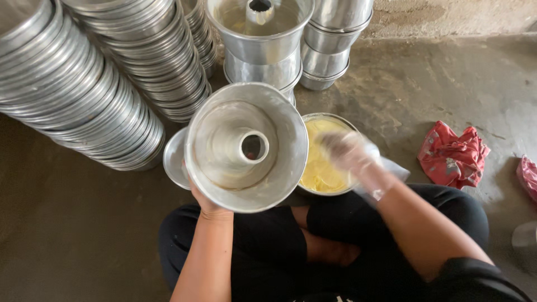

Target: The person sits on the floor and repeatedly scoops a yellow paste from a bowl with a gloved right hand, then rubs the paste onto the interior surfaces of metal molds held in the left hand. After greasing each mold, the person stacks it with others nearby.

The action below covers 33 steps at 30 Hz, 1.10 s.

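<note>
Left hand (208,202) grips tube pan (246,146); gloved right hand (351,152), grip unclear, over butter bowl (321,168).

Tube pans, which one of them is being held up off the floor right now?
The tube pan gripped from below by the left hand, tilted so its inside faces the camera. The other tube pans sit stacked on the floor behind it.

Ahead of you on the left, leaning stacks of shallow round metal pans (84,84) rest on the grey concrete floor (436,84). Straight ahead stand stacked tube pans (263,50) and, just beside them, a stack of plain metal pots (330,50). To your right lies a crumpled red cloth (452,155), with a pink cloth (527,176) at the frame's edge.
</note>
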Each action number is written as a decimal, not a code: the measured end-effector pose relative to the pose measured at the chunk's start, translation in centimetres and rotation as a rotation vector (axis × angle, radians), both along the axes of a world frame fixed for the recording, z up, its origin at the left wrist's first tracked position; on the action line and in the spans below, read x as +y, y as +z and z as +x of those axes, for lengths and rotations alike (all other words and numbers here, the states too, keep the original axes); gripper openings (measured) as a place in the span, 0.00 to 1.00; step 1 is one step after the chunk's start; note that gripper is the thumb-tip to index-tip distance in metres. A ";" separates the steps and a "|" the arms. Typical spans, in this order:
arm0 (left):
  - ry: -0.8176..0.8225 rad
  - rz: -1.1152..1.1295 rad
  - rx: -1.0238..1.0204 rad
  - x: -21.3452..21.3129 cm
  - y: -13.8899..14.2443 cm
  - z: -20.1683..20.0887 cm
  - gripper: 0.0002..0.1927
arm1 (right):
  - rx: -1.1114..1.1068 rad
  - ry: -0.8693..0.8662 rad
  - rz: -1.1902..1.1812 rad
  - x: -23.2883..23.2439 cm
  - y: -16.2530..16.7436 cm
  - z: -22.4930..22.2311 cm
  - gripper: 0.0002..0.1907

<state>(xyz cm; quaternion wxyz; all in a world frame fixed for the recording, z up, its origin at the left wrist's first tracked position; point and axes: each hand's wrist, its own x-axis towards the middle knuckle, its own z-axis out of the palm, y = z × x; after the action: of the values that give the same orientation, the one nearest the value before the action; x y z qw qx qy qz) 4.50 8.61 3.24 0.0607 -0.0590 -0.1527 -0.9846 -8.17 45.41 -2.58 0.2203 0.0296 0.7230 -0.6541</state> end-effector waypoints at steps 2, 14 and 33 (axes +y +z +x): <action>0.014 -0.032 0.001 0.2 0.6 0.2 0.37 | 0.700 0.492 -1.056 -2.1 -2.9 2.5 0.15; 0.054 -0.067 -0.042 2.0 -0.3 -0.8 0.40 | 0.380 0.285 -0.392 -1.2 12.7 2.6 0.18; -0.031 -0.197 -0.085 3.1 -2.0 -1.5 0.38 | -0.554 0.199 -0.663 -13.5 10.1 9.3 0.18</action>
<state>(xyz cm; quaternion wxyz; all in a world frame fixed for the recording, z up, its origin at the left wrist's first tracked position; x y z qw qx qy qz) 3.05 11.72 1.25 0.0327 -0.0253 -0.2501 -0.9673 1.09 31.94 7.50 0.4653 0.0617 0.3870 -0.7937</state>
